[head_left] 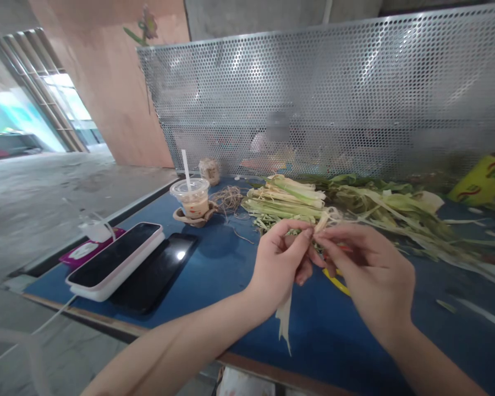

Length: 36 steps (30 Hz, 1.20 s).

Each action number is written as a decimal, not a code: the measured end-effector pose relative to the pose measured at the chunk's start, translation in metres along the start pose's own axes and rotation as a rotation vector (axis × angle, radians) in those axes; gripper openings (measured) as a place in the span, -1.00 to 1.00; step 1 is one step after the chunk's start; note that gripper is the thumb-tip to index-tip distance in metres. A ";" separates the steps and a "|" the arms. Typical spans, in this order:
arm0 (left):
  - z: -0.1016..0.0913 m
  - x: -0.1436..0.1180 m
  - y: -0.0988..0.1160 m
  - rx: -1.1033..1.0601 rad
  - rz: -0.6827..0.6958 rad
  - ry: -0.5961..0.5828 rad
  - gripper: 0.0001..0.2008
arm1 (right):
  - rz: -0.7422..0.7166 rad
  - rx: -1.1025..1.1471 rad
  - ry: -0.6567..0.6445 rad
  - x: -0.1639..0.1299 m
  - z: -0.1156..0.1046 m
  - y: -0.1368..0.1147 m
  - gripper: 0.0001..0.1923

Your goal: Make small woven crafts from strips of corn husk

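Above the blue table, my left hand (282,256) and my right hand (369,269) meet with fingertips pinched together. Between them is a pale, dry corn husk strip (322,221), frayed at the top. A loose husk tail (285,322) hangs below my left hand, its upper end hidden behind the fingers. Under my right hand a curved yellow piece (337,283) shows, mostly covered; I cannot tell what it belongs to. Just beyond my hands lies a stack of folded green and cream husks (286,201).
A loose husk heap (379,206) spreads right, near a yellow packet (484,179). To the left are an iced drink cup (192,198), tangled twine (229,199), a white-cased phone (117,261) and a black phone (157,275). A perforated metal screen (313,93) borders the back.
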<state>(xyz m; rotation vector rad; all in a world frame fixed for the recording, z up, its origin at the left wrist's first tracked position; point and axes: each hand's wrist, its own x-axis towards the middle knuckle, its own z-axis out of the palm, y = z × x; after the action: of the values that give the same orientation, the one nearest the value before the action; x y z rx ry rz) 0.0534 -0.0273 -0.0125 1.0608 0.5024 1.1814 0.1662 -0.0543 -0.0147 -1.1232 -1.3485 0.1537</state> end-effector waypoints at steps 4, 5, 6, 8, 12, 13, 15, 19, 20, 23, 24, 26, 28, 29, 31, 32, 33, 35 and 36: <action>-0.004 -0.005 -0.003 0.238 0.155 -0.012 -0.93 | 0.113 0.097 0.067 0.000 0.001 -0.004 -0.96; -0.006 -0.006 -0.005 0.327 0.211 -0.011 -0.94 | 0.129 0.119 0.058 0.000 0.001 -0.005 -0.96; -0.008 -0.007 -0.006 0.418 0.271 -0.008 -0.93 | 0.139 0.135 0.050 -0.001 0.001 -0.006 -0.96; -0.011 -0.007 -0.008 0.580 0.373 0.002 -0.91 | 0.130 0.135 0.032 -0.001 0.000 -0.007 -0.96; -0.013 -0.005 -0.009 0.736 0.448 0.014 -0.89 | -0.074 -0.069 0.025 0.000 0.001 -0.007 -0.93; -0.013 -0.004 -0.009 0.749 0.447 0.020 -0.91 | -0.170 -0.145 0.038 0.000 0.001 -0.007 -0.92; -0.013 -0.003 -0.008 0.755 0.436 0.035 -0.92 | -0.367 -0.270 0.067 0.003 0.000 -0.005 -0.90; -0.014 -0.002 -0.007 0.736 0.410 0.051 -0.91 | -0.584 -0.341 -0.032 0.009 -0.005 0.001 -0.85; -0.015 -0.002 -0.007 0.725 0.408 0.052 -0.90 | -0.612 -0.338 -0.072 0.010 -0.007 0.002 -0.84; -0.015 -0.002 -0.006 0.688 0.407 0.046 -0.91 | -0.635 -0.338 -0.124 0.011 -0.008 0.004 -0.84; -0.015 -0.002 -0.006 0.685 0.402 0.044 -0.92 | -0.612 -0.338 -0.108 0.011 -0.008 0.004 -0.85; -0.013 -0.004 -0.006 0.688 0.382 0.037 -0.92 | -0.563 -0.336 -0.051 0.011 -0.007 0.004 -0.90; -0.010 -0.006 -0.006 0.671 0.349 0.033 -0.91 | -0.561 -0.341 0.004 0.010 -0.006 0.004 -0.88; -0.009 -0.007 -0.005 0.648 0.328 0.033 -0.91 | -0.568 -0.342 0.011 0.009 -0.006 0.004 -0.86; -0.007 -0.008 -0.004 0.586 0.281 0.031 -0.90 | -0.533 -0.321 -0.007 0.009 -0.007 0.004 -0.83; -0.006 -0.008 -0.003 0.551 0.257 0.030 -0.89 | -0.482 -0.291 -0.028 0.008 -0.008 0.005 -0.84; -0.005 -0.008 -0.002 0.516 0.234 0.027 -0.88 | -0.419 -0.248 -0.052 0.008 -0.009 0.005 -0.85; -0.004 -0.008 0.000 0.455 0.195 0.018 -0.86 | -0.290 -0.152 -0.089 0.008 -0.010 0.004 -0.89; -0.003 -0.008 0.001 0.434 0.181 0.013 -0.85 | -0.238 -0.112 -0.101 0.008 -0.010 0.004 -0.90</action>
<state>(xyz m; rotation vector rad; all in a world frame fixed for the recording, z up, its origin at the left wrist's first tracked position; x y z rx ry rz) 0.0474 -0.0333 -0.0146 1.4952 0.7047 1.2685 0.1788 -0.0529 -0.0098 -1.0493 -1.5858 -0.0393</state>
